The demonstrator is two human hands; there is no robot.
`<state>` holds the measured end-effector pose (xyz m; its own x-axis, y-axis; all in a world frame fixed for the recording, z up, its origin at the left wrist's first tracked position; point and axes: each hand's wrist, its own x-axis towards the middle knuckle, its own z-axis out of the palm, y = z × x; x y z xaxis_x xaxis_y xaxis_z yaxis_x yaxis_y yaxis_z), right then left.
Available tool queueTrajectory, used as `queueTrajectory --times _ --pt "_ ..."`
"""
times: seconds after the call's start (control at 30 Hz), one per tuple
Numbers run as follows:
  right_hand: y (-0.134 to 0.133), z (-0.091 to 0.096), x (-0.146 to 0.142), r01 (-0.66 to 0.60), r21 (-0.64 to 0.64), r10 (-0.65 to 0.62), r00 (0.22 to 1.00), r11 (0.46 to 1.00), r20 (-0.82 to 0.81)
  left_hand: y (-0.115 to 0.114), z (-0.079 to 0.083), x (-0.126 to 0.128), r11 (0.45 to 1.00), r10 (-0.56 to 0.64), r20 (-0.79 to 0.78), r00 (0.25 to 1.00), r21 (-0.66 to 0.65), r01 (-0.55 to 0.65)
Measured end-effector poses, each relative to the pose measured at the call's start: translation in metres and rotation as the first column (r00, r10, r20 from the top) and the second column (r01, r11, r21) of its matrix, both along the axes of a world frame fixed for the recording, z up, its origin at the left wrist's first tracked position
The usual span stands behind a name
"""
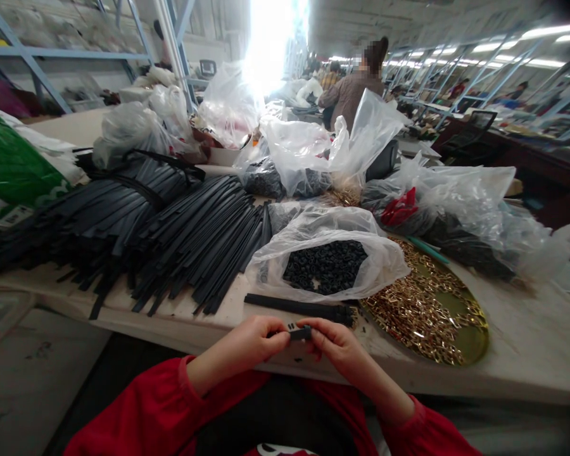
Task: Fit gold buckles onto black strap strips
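Near the table's front edge, my left hand [259,342] and my right hand [335,342] pinch a short dark strap [300,334] between them. The strap's ends are hidden in my fingers. Just beyond my hands lies a thin stack of black straps [294,308], with small metallic bits at its right end. Behind it, an open clear plastic bag [384,263] holds many small black parts [325,265]. To the right, a yellow round tray [475,345] carries a heap of gold-coloured metal hooks [418,310].
Large bundles of long black strips [204,237] cover the table's left side. More filled plastic bags [475,209] line the back. A green bag [16,158] stands far left. A person [356,88] sits beyond the table [527,335].
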<state>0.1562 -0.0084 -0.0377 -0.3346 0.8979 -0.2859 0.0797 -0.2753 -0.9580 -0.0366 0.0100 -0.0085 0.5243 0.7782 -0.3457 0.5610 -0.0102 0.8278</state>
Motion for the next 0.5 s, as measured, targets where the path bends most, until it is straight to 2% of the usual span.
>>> queueTrajectory --times 0.17,0.33,0.4,0.5 --pt "-0.009 -0.003 -0.006 0.131 0.035 -0.128 0.989 0.991 -0.074 -0.004 0.004 0.007 0.997 0.077 -0.008 0.997 0.026 -0.077" --pt "-0.015 -0.009 -0.009 0.115 -0.017 -0.116 0.987 0.993 -0.106 -0.009 0.005 0.014 0.999 0.045 0.126 0.991 -0.025 -0.042" --pt "-0.013 -0.011 -0.008 0.125 -0.073 -0.135 0.980 0.989 -0.145 -0.011 0.007 0.015 0.996 0.043 0.152 0.987 -0.084 -0.031" --pt "-0.010 -0.012 -0.008 0.216 -0.142 -0.241 0.952 0.966 -0.190 -0.015 0.009 0.015 0.974 0.033 0.161 0.986 -0.225 0.004"
